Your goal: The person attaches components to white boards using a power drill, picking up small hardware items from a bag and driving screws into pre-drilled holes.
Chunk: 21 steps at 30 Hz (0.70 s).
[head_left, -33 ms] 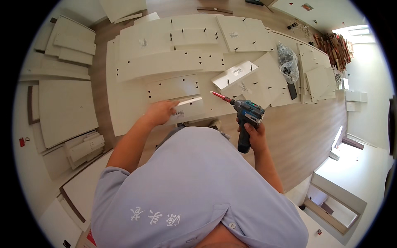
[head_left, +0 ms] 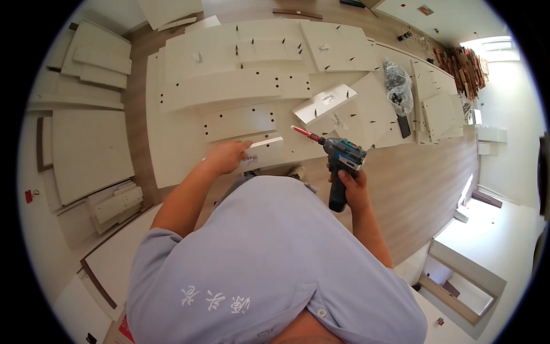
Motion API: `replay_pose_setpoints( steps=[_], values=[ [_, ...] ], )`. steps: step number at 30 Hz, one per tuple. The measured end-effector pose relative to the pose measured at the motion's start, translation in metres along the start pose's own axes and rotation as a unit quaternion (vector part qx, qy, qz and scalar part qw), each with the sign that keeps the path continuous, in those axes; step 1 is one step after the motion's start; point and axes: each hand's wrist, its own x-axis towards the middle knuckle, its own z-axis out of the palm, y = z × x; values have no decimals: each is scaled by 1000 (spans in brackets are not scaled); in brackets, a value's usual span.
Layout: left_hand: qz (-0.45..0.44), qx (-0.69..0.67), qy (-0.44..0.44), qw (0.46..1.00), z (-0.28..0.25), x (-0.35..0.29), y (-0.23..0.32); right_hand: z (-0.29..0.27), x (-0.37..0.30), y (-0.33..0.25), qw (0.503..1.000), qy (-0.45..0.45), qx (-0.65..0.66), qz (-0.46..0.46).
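My left hand point(head_left: 227, 156) is closed on a narrow white board point(head_left: 268, 151) that stands on its long edge at the near side of the work surface. A label shows on the face toward me, partly behind my fingers. In my right hand point(head_left: 355, 188) is a blue and black cordless driver point(head_left: 344, 156), gripped by its handle. Its red-sleeved bit point(head_left: 305, 133) points up and left, away from the board. Just beyond my left hand lies a flat white board with dark holes point(head_left: 240, 121). To its right, a labelled white strip point(head_left: 325, 104) carries upright dowel-like fittings.
Large white panels point(head_left: 189, 135) cover the work surface, several with dark pegs standing up. A clear plastic bag of fittings point(head_left: 398, 86) lies at right, beside a black phone-like slab point(head_left: 404, 126). More panels point(head_left: 91, 152) are stacked at left. Wood offcuts point(head_left: 461, 71) stand far right.
My left hand and the narrow board have shifted very slightly to the right, and the board's top edge shows a little differently. The driver stays almost where it was.
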Motion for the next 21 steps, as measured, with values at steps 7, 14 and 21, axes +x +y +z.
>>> replay_pose_setpoints(
  steps=[7,14,21],
  values=[
    [51,93,153,983,50,7,-4,7,3,-1,999,-8,-9,30],
    [51,166,119,978,82,4,-22,33,26,-8,962,-47,-249,102],
    [60,155,120,979,80,8,-22,81,60,-31,891,-76,-443,74]
  ],
)
